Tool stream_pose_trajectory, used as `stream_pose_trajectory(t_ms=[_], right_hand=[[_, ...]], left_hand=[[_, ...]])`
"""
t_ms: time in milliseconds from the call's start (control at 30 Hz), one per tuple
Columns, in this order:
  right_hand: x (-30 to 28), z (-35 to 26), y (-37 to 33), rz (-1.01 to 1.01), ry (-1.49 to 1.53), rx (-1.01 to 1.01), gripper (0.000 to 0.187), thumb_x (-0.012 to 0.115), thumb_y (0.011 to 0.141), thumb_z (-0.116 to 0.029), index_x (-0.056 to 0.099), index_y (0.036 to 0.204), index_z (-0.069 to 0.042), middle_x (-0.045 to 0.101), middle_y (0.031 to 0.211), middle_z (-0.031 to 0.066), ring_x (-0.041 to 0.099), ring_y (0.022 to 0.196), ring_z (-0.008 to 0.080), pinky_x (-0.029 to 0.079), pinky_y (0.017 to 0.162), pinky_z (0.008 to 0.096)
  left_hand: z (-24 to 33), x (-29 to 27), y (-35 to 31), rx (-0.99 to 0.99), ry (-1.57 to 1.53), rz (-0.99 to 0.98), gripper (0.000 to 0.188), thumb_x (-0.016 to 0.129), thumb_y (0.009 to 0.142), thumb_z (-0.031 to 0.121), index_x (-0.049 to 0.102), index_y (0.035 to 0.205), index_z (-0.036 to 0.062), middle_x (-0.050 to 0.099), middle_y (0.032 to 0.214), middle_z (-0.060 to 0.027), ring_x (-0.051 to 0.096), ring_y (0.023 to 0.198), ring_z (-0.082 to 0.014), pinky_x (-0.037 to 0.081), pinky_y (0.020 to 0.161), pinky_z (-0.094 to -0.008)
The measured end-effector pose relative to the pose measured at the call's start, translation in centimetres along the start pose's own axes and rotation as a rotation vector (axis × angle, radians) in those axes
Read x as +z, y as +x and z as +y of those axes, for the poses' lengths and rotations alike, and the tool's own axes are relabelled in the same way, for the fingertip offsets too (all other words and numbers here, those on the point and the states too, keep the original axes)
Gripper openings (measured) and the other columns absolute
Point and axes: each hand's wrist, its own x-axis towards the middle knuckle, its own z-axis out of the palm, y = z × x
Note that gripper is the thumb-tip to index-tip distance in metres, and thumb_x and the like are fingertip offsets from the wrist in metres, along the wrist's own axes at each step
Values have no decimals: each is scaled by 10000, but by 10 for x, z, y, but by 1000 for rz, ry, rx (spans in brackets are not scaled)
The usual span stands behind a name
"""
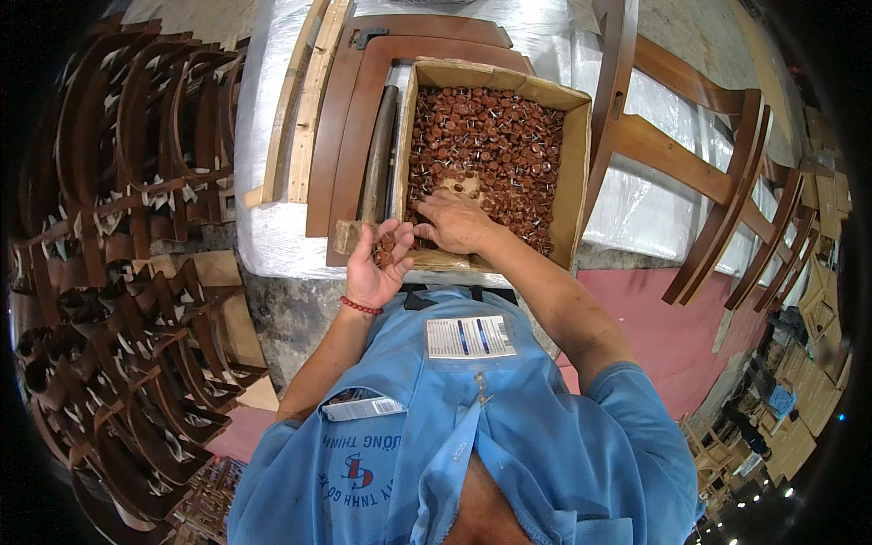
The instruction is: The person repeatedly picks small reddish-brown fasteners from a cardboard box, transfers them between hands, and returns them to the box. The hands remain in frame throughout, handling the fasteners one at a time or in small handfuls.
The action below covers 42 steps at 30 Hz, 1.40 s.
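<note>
On the wrapped worktop (289,238), near its front edge, stood an open-topped cardboard box (570,173). The right hand (451,222) reached inside, fingers loosely bent, hold hidden; outside the near-left corner, the loosely curled left hand (375,272) held brown nails (387,247); more lay boxed.

carton (572,177): matt cardboard | capped nails (490,127): glossy heads, metal shanks | wrap (289,241): shiny plastic

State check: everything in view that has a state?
Box: open, heaped with nails.
Nails: loose, brown heads facing various ways.
Left hand's grip: palm up, fingers curled around a few nails.
Right hand's grip: down in the box; fingertips' closure unclear.
Bracelet: worn, left wrist.
Pale wooden strips: lying side by side.
</note>
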Motion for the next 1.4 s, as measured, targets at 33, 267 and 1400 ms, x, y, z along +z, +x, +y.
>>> stream_pose_trajectory(t_ms=[33,267,1400], right_hand=[[3,-2,1,48,-41,-8,561,499,927,-421,449,1333,-38,431,1388,183,384,1297,341,326,1047,463],[-3,3,19,55,-125,89,684,427,943,-500,307,1435,-40,319,1481,179,302,1373,315,295,1056,468],[-43,95,-70,797,658,324,360,474,936,-125,521,1273,-5,630,1174,168,609,1089,281,450,948,333]], left_hand=[[0,0,0,1,-2,-5,463,374,1002,418,577,1174,38,617,1185,-151,644,1033,-226,596,744,-376],[0,-1,-1,11,18,9,467,372,1000,427,565,1169,38,611,1187,-158,632,1053,-238,592,765,-378],[0,0,1,2,18,-18,454,357,1006,419,559,1172,48,598,1208,-159,623,1064,-236,585,772,-377]])
